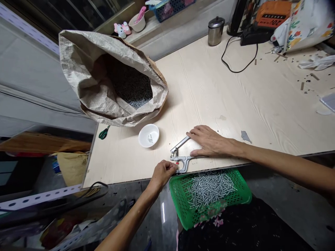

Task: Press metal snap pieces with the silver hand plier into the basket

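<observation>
A small grey hand press (184, 162) with a raised lever (180, 143) and a spring stands at the table's front edge. My right hand (208, 141) lies over the lever's end, its fingers on top and the thumb lower down. Close to the press's lower jaw, the fingers of my left hand (164, 170) are pinched together; what they hold is too small and hidden to make out. Below the edge, a green plastic basket (180, 209) contains many small silvery screw-like metal pieces (211, 188). A white bowl (148, 136) holding several similar pieces sits beyond my left hand.
A large woven sack (75, 69) with dark, small pieces inside stands open at the back left. Green-handled scissors (104, 133) lie near the left edge. Farther back are a metal canister (216, 31), a black cable (235, 71), an orange box (272, 15) and a flowered bag (309, 28).
</observation>
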The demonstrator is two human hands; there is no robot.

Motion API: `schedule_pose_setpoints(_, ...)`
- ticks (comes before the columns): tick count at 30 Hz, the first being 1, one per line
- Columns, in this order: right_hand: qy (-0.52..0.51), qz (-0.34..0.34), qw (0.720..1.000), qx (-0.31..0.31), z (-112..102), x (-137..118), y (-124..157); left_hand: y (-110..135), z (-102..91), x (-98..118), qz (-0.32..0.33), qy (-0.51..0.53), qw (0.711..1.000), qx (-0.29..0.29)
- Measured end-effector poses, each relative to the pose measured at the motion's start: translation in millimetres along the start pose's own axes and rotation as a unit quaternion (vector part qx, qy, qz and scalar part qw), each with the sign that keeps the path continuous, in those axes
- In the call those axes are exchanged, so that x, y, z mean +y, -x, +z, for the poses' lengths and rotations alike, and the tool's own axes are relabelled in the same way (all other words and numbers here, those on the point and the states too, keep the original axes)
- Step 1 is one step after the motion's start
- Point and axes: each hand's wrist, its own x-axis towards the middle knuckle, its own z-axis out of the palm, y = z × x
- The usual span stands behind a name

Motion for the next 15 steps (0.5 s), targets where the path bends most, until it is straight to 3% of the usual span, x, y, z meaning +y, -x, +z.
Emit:
schedule_pose_setpoints(6,-0.040,-0.003,0.999,-0.002,13,1,33,-1,0.6,-2,0.014,-0.013,1.000,-0.023)
schedule_pose_setpoints(15,-0.063,-0.019,0.997,0.040,0,-16,39,1,-0.1,-3,0.022,-0.039,0.999,-0.015)
